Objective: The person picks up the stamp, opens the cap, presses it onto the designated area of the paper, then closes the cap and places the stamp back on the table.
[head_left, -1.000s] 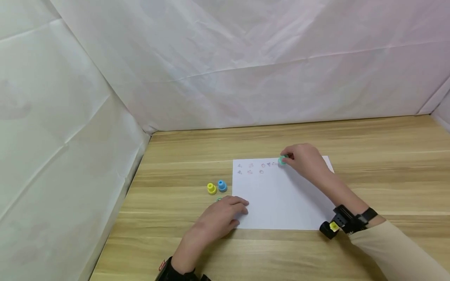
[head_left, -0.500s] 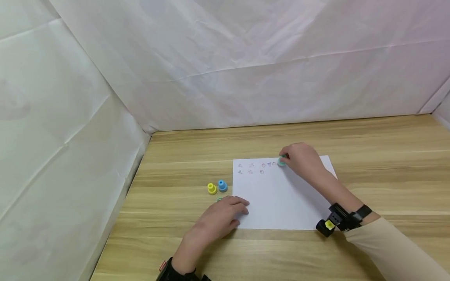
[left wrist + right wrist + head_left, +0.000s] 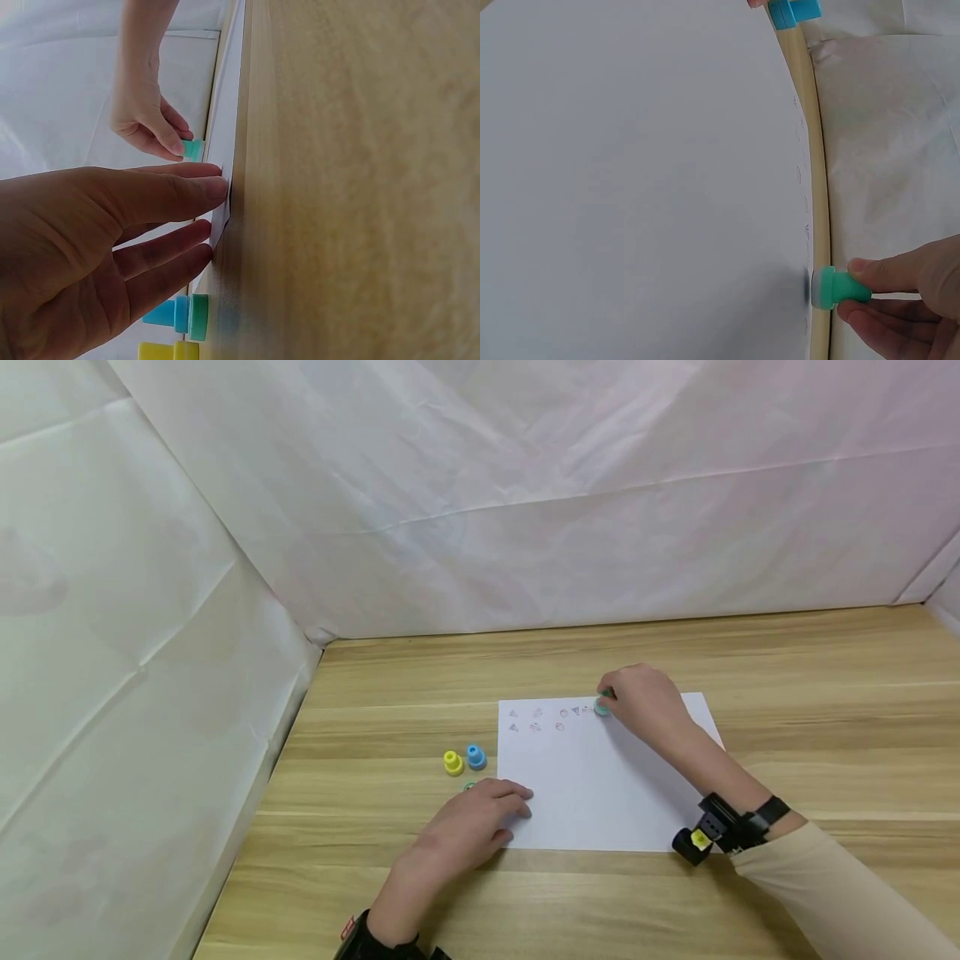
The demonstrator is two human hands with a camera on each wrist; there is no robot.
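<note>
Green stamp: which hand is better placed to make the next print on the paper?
Right. The right hand already pinches the green stamp on the paper; the left hand rests flat on the paper's near-left corner.

The stamped marks on the paper are too small to make out.

The person's left hand lies palm down with its fingers straight and close together, fingertips pointing away from the body; the forearm runs back toward the body, a dark band at the wrist. The right arm, in a beige sleeve with a black wrist strap, reaches forward and to the left. The right hand is curled, thumb and fingertips pinched together.
</note>
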